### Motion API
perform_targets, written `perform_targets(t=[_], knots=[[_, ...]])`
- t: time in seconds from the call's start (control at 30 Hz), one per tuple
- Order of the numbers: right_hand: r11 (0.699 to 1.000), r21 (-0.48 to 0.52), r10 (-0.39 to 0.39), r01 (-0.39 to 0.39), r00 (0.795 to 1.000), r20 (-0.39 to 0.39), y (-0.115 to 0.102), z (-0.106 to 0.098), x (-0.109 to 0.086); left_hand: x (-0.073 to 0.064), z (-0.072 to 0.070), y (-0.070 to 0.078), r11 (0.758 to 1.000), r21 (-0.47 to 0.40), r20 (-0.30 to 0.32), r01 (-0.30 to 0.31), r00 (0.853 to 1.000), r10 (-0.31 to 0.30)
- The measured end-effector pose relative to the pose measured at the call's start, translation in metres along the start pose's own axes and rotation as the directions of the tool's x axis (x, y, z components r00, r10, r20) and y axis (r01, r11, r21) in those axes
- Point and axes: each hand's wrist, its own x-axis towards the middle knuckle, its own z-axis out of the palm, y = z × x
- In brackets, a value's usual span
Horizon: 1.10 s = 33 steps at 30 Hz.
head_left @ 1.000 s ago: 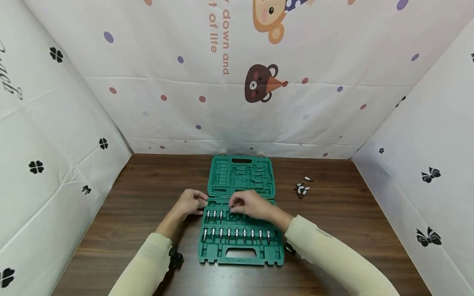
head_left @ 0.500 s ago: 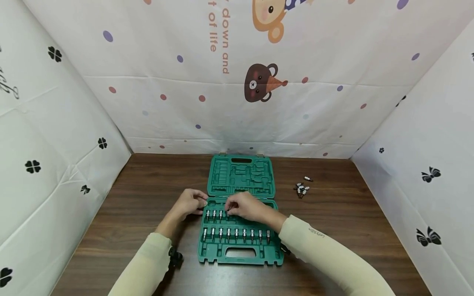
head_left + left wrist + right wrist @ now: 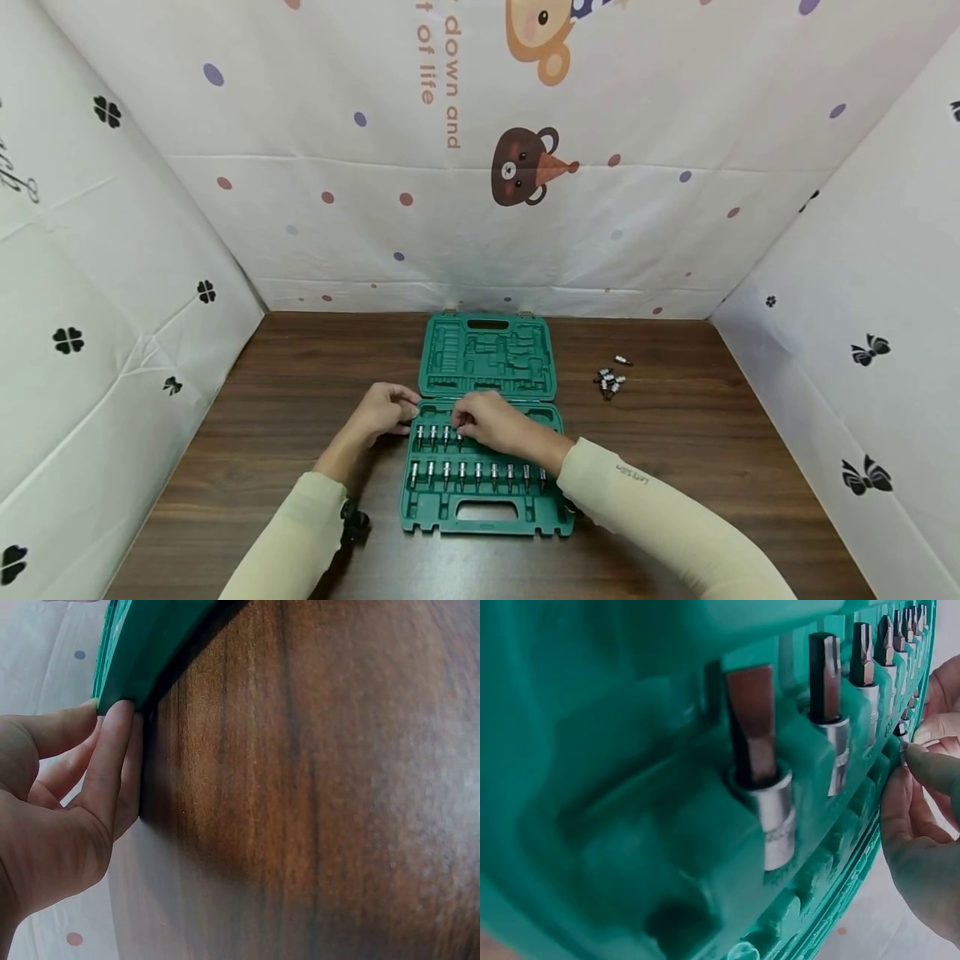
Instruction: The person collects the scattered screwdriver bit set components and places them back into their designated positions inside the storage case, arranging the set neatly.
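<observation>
A green plastic socket-bit case (image 3: 429, 510) lies open on the table, its lid (image 3: 450, 354) folded back. My left hand (image 3: 384, 411) holds the upper left corner of its lower half; thumb and fingertips meet that corner in the left wrist view. My right hand (image 3: 491, 419) pinches a bit socket (image 3: 460, 440) at the fourth place of the upper row, beside three seated ones. In the right wrist view its fingertips partly cover that bit socket (image 3: 902, 735). Along the lower row sit several bit sockets, including a flat-blade one (image 3: 754, 724). My right hand hides some upper-row slots.
To the right of the case, a small pile of loose bit sockets (image 3: 609, 383) lies on the brown wooden table (image 3: 660, 467). One more bit socket (image 3: 622, 360) lies just behind the pile. Printed white cloth (image 3: 337, 242) hangs at the back and both sides.
My right hand has moved slightly left along the upper row, bringing the bit socket to the fourth slot beside the three seated ones. My left hand has stayed at the case corner.
</observation>
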Motion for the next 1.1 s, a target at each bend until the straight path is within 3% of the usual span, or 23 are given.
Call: perform_targets(t=[0.43,1.1], knots=[[0.992,0.031,0.124,-0.123,0.992,-0.021,0.003,-0.001,0.004,-0.002,0.001,0.0,1.0,0.009,0.003,0.005,1.0,-0.005],[0.984,-0.004,0.177,-0.177,0.983,-0.051,-0.006,-0.001,0.01,-0.002,0.002,0.001,1.0,0.015,-0.013,0.008,1.0,-0.008]])
